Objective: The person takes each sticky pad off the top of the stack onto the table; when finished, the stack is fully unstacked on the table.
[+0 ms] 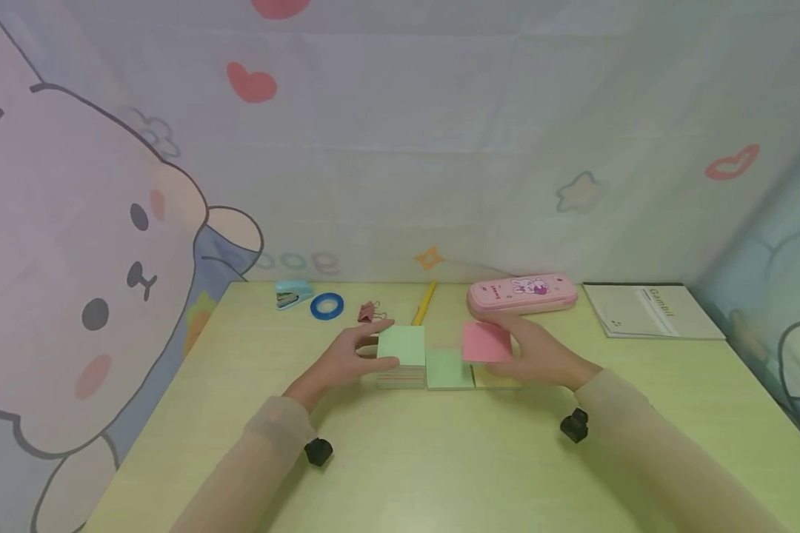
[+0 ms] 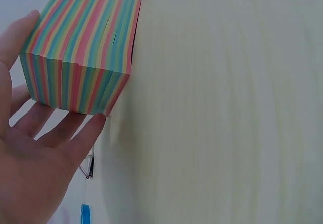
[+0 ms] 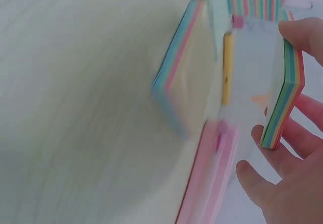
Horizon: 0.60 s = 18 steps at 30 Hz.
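A tall block of sticky notes (image 1: 401, 358), green on top with striped coloured sides, stands on the table at the middle. My left hand (image 1: 344, 360) grips it from the left, thumb on one side and fingers on the other, as the left wrist view shows. My right hand (image 1: 540, 352) holds a thin sticky note pad (image 1: 487, 342) with a pink top, pinched between thumb and fingers and raised above the table. Below it lie a low green-topped pad (image 1: 449, 370) beside the block and a yellow-topped pad (image 1: 493, 377), partly covered from view.
Behind the hands lie a light blue stapler (image 1: 293, 293), a blue tape roll (image 1: 327, 306), reddish binder clips (image 1: 370, 312), a yellow pen-like stick (image 1: 424, 302) and a pink pencil case (image 1: 523, 294). A notebook (image 1: 653, 311) is at the back right. A printed curtain hangs behind the table (image 1: 400, 459).
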### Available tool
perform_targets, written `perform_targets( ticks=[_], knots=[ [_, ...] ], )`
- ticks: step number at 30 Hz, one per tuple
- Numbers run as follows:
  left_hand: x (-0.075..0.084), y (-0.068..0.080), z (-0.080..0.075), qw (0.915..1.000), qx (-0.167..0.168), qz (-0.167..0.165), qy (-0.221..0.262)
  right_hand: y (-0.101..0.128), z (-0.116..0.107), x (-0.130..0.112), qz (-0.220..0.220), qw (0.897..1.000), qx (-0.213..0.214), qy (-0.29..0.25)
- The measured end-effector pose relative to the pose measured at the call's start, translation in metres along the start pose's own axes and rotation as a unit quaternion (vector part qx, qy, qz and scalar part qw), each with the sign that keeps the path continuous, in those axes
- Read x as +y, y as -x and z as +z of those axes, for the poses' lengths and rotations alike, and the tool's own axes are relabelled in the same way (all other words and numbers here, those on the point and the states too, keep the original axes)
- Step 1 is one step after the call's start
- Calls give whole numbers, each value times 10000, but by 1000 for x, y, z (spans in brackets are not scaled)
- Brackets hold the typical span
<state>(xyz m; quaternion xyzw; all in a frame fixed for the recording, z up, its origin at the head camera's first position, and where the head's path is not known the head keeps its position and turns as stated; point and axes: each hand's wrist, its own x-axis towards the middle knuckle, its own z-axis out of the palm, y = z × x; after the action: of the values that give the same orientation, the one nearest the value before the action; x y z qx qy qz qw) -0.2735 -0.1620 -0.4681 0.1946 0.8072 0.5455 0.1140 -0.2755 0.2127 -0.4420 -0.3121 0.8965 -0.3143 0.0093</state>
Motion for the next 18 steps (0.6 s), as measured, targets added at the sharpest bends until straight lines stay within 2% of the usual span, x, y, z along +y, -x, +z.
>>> perform_targets(
  ticks=[5,9,18],
  knots=[
    [-1,0,1,10000,39,5,6,29,-17,36,534,9985,-27,140],
    [0,1,2,10000,98,3,14,48,-23,59,774,9964,-152,313],
    [1,1,3,9999,95,-10,-71,68,-22,76,902,9948,-414,227]
  ],
)
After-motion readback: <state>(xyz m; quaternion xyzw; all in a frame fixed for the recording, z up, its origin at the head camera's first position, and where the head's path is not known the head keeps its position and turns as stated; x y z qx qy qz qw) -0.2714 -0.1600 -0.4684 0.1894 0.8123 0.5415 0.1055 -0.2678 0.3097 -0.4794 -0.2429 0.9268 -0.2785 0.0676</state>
